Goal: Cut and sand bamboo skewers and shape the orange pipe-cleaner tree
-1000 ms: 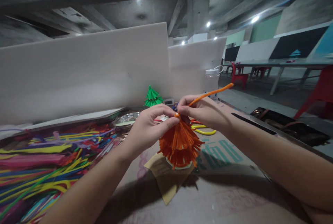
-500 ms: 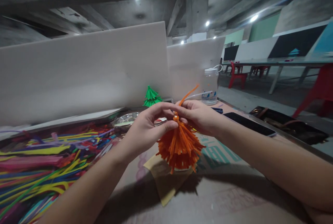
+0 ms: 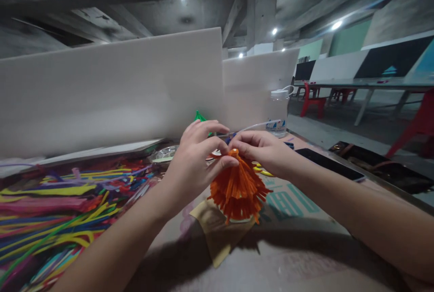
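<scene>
An orange pipe-cleaner tree (image 3: 239, 188) with layered, fringed tiers stands upright in front of me. My left hand (image 3: 200, 156) is at its left side, thumb against the tip and index finger bent close to it; the other fingers reach out above. From the right, my right hand (image 3: 262, 151) pinches at the tip with thumb and index finger. A bit of loose orange pipe cleaner shows by my left index finger. Below the tree lies a yellowish paper piece (image 3: 219, 237). Behind my left hand, a green pipe-cleaner tree (image 3: 199, 115) is mostly hidden.
Many coloured pipe cleaners (image 3: 68, 210) fill the left side. A clear dish (image 3: 164, 153) sits behind them. To the right are a water bottle (image 3: 278, 113), a black phone (image 3: 328, 164) and a dark bag (image 3: 379, 165). White boards (image 3: 135, 88) stand along the back.
The orange strand that stuck up from the tip has swung down to the left. My left hand's fingers have lifted and spread somewhat, covering more of the green tree. The view has shifted slightly.
</scene>
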`<state>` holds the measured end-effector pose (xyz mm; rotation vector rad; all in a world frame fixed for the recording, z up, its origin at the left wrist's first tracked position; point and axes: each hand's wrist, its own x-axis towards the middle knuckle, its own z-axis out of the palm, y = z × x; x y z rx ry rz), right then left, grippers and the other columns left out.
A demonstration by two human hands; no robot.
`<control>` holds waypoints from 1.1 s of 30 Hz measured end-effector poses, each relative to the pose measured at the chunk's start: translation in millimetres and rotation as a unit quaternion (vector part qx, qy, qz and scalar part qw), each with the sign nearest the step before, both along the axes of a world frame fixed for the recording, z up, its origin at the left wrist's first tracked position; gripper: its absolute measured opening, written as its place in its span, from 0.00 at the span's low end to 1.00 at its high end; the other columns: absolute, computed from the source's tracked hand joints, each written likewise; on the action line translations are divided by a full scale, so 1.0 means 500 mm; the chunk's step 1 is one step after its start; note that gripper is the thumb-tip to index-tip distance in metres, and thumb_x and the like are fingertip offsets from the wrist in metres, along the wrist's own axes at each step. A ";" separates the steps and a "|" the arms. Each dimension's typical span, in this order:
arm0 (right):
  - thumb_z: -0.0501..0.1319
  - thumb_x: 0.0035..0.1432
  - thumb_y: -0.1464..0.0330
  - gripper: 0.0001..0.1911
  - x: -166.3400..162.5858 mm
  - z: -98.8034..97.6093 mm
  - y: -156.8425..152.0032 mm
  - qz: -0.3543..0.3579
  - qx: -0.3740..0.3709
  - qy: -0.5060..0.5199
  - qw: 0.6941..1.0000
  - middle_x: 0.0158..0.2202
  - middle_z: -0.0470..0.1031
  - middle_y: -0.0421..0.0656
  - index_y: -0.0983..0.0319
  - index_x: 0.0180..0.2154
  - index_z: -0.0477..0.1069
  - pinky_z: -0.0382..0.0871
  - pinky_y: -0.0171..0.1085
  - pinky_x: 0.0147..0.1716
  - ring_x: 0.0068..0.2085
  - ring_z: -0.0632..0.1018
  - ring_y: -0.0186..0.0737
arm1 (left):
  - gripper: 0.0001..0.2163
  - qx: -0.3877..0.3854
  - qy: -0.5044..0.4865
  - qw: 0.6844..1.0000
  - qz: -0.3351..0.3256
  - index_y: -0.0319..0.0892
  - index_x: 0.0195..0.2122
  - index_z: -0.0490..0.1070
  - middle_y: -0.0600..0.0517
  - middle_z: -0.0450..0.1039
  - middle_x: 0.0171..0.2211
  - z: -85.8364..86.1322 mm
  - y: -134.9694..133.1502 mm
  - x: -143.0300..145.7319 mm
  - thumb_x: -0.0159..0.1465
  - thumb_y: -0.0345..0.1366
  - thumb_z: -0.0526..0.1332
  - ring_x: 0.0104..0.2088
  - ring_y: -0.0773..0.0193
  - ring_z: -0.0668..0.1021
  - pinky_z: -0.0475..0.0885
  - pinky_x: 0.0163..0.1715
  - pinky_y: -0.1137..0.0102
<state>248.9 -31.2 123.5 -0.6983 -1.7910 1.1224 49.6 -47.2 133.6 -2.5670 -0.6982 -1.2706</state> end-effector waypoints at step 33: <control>0.65 0.60 0.65 0.07 -0.009 -0.005 -0.025 -0.054 0.143 0.007 0.988 0.34 0.77 0.41 0.62 0.35 0.75 0.68 0.35 0.35 0.36 0.75 0.35 | 0.08 -0.164 0.009 0.984 -0.066 0.41 0.35 0.74 0.53 0.74 0.31 0.028 -0.053 -0.011 0.70 0.35 0.58 0.33 0.66 0.74 0.68 0.36 0.71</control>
